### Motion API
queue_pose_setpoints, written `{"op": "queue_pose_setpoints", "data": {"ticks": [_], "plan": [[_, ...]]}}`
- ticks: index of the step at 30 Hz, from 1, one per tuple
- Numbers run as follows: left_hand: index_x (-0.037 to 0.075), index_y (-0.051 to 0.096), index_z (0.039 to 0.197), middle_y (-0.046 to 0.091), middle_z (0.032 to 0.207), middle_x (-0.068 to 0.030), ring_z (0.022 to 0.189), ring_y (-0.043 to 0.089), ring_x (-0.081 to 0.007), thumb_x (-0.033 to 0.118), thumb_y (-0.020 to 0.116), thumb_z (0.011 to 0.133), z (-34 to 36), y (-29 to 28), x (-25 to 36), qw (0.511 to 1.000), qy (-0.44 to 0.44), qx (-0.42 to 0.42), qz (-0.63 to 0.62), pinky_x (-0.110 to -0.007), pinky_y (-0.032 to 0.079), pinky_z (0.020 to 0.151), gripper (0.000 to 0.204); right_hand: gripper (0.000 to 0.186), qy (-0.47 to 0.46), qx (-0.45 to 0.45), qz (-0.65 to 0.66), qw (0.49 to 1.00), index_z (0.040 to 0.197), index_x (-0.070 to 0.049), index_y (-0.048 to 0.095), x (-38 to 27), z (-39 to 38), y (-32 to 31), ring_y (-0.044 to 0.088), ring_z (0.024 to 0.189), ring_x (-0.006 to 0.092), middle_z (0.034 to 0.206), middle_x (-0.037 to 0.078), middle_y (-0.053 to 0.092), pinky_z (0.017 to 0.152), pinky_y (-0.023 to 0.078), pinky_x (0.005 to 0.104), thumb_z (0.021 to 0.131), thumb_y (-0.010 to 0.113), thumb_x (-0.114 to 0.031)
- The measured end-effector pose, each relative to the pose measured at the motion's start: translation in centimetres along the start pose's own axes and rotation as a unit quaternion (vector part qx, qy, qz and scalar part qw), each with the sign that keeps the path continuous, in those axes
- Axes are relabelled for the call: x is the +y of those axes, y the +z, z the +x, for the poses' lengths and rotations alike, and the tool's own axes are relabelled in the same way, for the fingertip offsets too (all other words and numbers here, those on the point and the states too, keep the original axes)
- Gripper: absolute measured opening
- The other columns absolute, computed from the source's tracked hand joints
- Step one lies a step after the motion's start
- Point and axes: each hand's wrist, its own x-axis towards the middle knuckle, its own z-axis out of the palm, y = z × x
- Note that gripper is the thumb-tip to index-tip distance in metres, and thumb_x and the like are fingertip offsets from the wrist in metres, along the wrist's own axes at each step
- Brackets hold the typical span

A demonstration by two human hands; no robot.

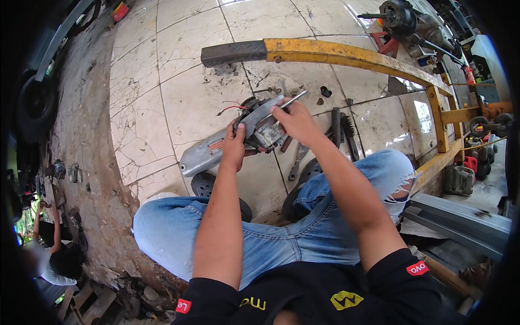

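Observation:
A grey metal cylindrical assembly lies at a slant over the tiles above my shoes, with a dark mechanism and a thin red wire at its upper end. My left hand grips it around the middle, thumb on top and fingers partly hidden. My right hand is closed on a thin silver rod, held across the upper part of the assembly. A long wrench, some dark bars and a wire brush lie to the right; small loose parts are scattered beyond.
A yellow steel frame arches ahead and down the right side. An axle assembly stands at upper right, a silver metal beam at lower right. A tire is at far left; another person works at lower left.

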Motion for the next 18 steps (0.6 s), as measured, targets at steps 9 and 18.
{"op": "queue_pose_setpoints", "data": {"ticks": [9, 18], "plan": [[0.017, 0.028, 0.148, 0.047, 0.139, -0.0162, 0.114, 0.06, -0.0362, 0.043, 0.046, 0.103, -0.1, -0.1, 0.3, 1.0, -0.01, -0.009, -0.003, -0.059, 0.059, 0.079, 0.055, 0.022, 0.056, 0.061, 0.044, 0.996, 0.093, -0.003, 0.061, 1.0, 0.4, -3.0, 0.054, 0.052, 0.0099, 0.07, 0.004, 0.062, 0.049, 0.043, 0.0269, 0.094, 0.062, -0.025], [0.018, 0.027, 0.148, 0.044, 0.142, -0.0153, 0.114, 0.06, -0.0378, 0.043, 0.045, 0.103, 1.0, 0.2, -0.8, 0.999, 0.003, -0.015, -0.037, -0.061, 0.057, 0.082, 0.054, 0.02, 0.012, 0.171, 0.055, 0.984, 0.094, -0.005, 0.062, 3.7, 1.0, -5.5, 0.051, 0.049, 0.0074, 0.07, 0.002, 0.062, 0.044, 0.039, 0.0242, 0.097, 0.061, -0.024]]}}
